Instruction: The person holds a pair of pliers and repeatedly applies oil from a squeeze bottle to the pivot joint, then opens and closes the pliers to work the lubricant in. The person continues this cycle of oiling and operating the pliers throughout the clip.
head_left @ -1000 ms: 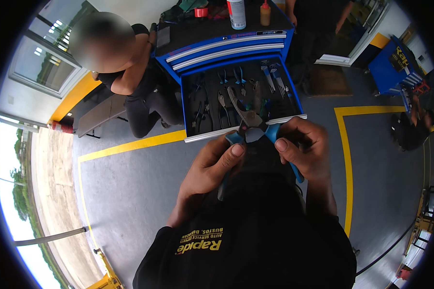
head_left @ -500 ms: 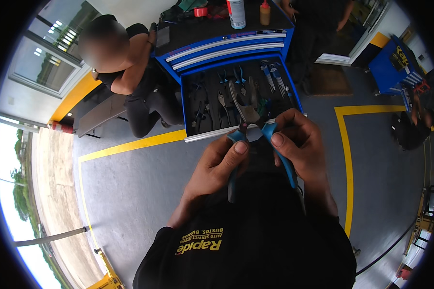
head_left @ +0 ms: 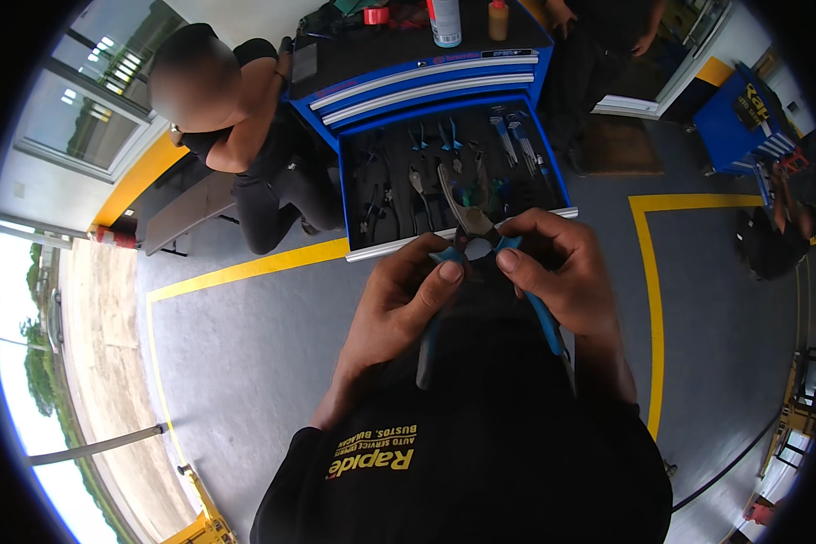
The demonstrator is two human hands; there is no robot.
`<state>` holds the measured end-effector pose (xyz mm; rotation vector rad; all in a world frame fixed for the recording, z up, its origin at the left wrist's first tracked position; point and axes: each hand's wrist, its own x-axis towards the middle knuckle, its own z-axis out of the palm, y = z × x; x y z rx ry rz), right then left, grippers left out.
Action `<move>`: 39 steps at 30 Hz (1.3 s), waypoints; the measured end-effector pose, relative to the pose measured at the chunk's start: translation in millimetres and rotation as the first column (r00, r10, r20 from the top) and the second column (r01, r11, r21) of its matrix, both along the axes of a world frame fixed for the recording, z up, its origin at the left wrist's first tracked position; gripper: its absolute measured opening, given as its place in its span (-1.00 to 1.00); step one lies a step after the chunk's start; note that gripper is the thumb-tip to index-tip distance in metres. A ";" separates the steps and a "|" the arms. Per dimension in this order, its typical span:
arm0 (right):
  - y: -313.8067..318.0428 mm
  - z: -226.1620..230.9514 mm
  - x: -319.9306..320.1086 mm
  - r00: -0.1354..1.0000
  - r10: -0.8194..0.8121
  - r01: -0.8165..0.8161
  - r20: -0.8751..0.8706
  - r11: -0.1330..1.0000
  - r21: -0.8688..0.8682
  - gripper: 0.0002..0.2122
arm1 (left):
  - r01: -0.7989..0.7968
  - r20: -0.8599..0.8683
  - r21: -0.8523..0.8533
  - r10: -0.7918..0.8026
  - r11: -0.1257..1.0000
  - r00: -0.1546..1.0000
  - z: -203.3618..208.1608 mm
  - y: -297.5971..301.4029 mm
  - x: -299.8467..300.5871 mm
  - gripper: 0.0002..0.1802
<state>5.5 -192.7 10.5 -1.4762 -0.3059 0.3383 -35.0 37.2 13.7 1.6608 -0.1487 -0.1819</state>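
A pair of long-nose pliers (head_left: 470,216) with blue handles is spread between my hands, its jaws pointing away from me. My left hand (head_left: 408,295) is closed on the left handle, thumb and fingers pinching it close to the pivot. On the other handle, my right hand (head_left: 558,272) grips with the thumb laid along the blue sleeve. Beyond the jaws an open drawer (head_left: 381,249) of the blue tool chest holds several pliers (head_left: 418,186) and a set of hex keys (head_left: 517,138) on a dark liner.
On the chest top (head_left: 372,72) stand a spray can (head_left: 445,25) and an amber bottle (head_left: 498,20). A person (head_left: 245,127) with folded arms sits on a bench at the left. Another person (head_left: 598,54) stands behind the chest. Someone crouches near a second blue cabinet (head_left: 743,122).
The pliers have come slightly nearer and lower in my hands, and their handles spread a little wider. Both hands keep their hold.
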 end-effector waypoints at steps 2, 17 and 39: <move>13.8 0.5 -5.2 0.998 -0.055 0.054 0.015 0.997 0.052 -0.79 | -0.049 0.066 0.132 0.041 0.990 0.997 -0.7 -12.9 0.7 -0.44; 7.2 6.8 -10.5 0.999 -0.010 0.005 0.045 0.993 0.116 -0.82 | -0.030 0.236 0.204 -0.019 0.979 0.971 2.7 -7.6 -0.4 -0.40; -15.2 10.7 -7.8 0.984 0.049 -0.046 0.172 0.999 -0.017 -0.76 | 0.077 0.042 -0.230 -0.069 0.970 0.997 2.2 4.0 2.2 -0.47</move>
